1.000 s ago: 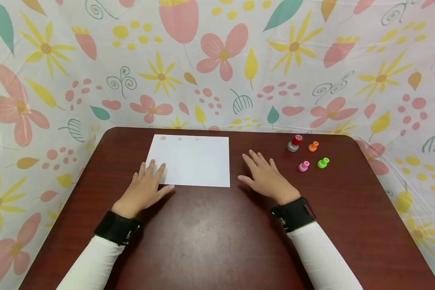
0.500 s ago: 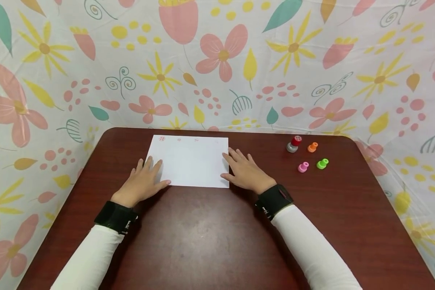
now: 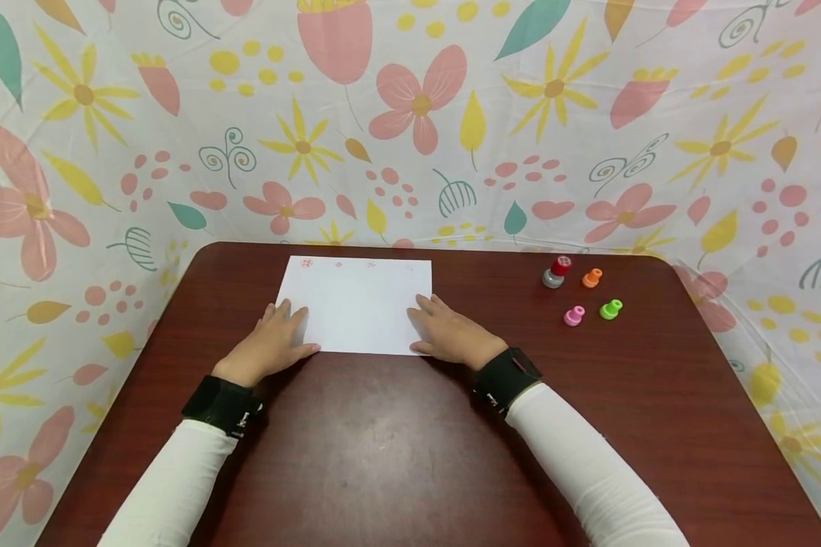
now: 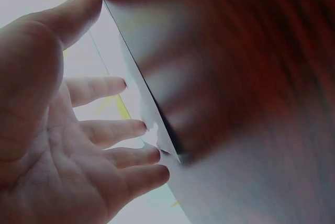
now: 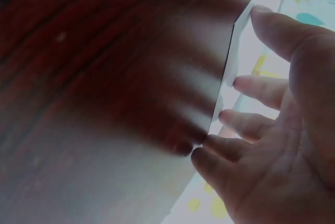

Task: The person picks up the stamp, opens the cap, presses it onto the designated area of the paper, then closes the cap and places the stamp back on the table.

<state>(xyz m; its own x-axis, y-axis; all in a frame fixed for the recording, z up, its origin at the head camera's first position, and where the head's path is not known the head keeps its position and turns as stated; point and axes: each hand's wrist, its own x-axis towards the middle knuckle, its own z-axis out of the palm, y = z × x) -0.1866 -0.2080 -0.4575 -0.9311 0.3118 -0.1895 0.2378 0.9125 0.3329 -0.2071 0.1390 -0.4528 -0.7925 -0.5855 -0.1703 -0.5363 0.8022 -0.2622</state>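
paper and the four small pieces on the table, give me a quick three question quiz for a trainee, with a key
1. True or false: the right hand grips the green piece.

2. Which piece has a grey base?
a) the pink piece
b) the red piece
c) the orange piece

3. Fill in: the red marks run along the ____ edge of the paper, as the person sees it.

Key:
1. False; it is at the right side of the paper.
2. b
3. far
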